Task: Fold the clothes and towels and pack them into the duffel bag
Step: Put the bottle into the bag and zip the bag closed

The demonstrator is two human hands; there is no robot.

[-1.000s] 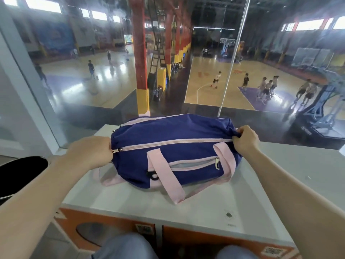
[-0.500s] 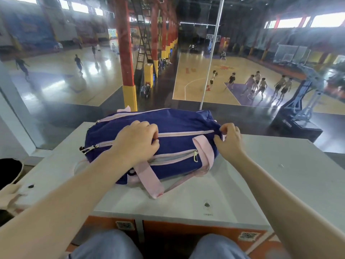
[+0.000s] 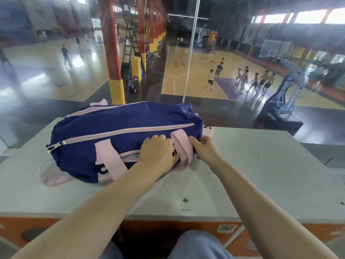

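A navy duffel bag (image 3: 119, 126) with pink straps lies lengthwise on the pale grey table (image 3: 252, 174). Its long top zipper is shut, with the pull at the left end (image 3: 62, 143). My left hand (image 3: 158, 153) rests on the bag's front pocket near the right strap, fingers curled round the pocket's zipper area. A grey gap shows in the pocket just left of that hand. My right hand (image 3: 205, 149) grips the bag's right end beside the pink strap (image 3: 182, 144). No loose clothes or towels are visible.
A glass pane rises directly behind the table, with a basketball hall far below. The table's front edge (image 3: 168, 214) runs above an orange cabinet front (image 3: 261, 232). My knees in blue trousers (image 3: 197, 245) are under it.
My left hand has moved from the top zipper's left end across the bag to the front pocket on the right. My right hand has dropped lower beside the right strap.
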